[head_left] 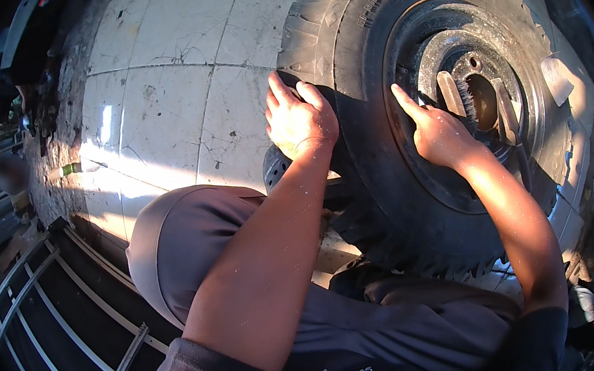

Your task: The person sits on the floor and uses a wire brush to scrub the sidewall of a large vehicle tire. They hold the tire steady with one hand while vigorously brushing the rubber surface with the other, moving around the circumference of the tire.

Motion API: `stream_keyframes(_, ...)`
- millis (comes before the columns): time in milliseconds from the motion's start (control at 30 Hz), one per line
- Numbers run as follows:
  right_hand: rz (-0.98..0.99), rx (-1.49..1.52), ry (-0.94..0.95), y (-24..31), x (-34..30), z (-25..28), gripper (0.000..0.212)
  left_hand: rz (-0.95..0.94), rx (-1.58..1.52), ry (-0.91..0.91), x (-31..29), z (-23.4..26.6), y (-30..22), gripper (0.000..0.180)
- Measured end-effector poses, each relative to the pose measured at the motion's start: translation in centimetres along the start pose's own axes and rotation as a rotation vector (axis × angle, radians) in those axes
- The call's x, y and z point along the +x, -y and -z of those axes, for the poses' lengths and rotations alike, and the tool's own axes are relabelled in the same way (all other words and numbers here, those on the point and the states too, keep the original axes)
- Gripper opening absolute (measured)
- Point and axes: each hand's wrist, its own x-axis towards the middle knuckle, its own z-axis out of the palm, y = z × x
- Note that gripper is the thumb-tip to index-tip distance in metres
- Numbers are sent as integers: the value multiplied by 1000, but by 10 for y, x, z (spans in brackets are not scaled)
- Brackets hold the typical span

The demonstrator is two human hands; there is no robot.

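- The right hand (440,132) has its index finger stretched out and the other fingers folded under the palm; whether they close on anything cannot be told. The fingertip lies at the inner sidewall of the large black rubber tyre (361,131), probably to trace or feel the edge beside the rim.
- The left hand (304,121) is loosely bent, thumb parted from the fingers, nothing visibly pinched. It sits at the tyre's left tread edge, likely as a light brace; the exact contact is hidden.
- The right forearm slants in from the near right, elbow bent outward, so the hand reaches across the wheel face. The left forearm runs up from the near side, fairly straight, over the grey-trousered knee (182,246).
- The tyre, around its worn dark metal rim (437,55), takes up the far right, on the pale cracked tile floor (168,107), its face turned up, which seems to leave the hub reachable.
- A wooden-handled brush with dark bristles (453,93) rests in the hub opening, perhaps parked there to stay within reach, just right of the pointing hand.
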Motion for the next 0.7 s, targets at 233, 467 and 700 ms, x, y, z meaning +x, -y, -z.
stream_keyframes(233,129,-98,-18,-8,-1,-5,69,-5,27,-34,0,-3,4,58)
stream_keyframes(467,126,-41,154,-10,-6,8,63,22,19,-40,-1,-3,0,57)
stream_keyframes(700,41,-6,68,-4,-4,17,64,21,20,-39,0,-4,2,58)
